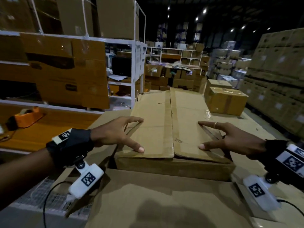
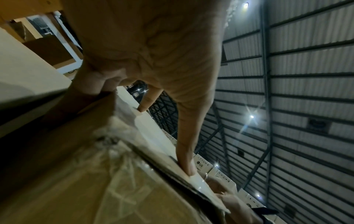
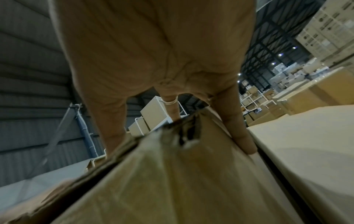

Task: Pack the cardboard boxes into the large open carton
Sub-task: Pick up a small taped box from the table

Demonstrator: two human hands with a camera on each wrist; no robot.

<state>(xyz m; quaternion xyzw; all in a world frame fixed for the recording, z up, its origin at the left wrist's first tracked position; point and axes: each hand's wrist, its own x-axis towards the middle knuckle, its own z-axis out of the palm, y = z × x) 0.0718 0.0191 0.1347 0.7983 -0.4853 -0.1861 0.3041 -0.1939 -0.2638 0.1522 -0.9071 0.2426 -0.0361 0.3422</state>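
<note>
A long flat cardboard box (image 1: 171, 125), taped down its middle seam, lies in the mouth of the large open carton (image 1: 156, 198), its top above the rim. The carton's flaps spread out in front and to both sides. My left hand (image 1: 136, 134) grips the box's left edge, thumb and forefinger on top, the other fingers (image 2: 91, 86) curled over the side. My right hand (image 1: 204, 134), with a ring on one finger, grips the right edge the same way. In the right wrist view one finger (image 3: 239, 133) lies along the box's side (image 3: 172, 189).
An orange tape dispenser (image 1: 24, 116) sits on the orange shelf at left, under a white rack (image 1: 133, 66) faced with cardboard. Two sealed boxes (image 1: 225, 101) stand behind the carton on the right. Tall stacks of boxes (image 1: 276, 71) line the right side.
</note>
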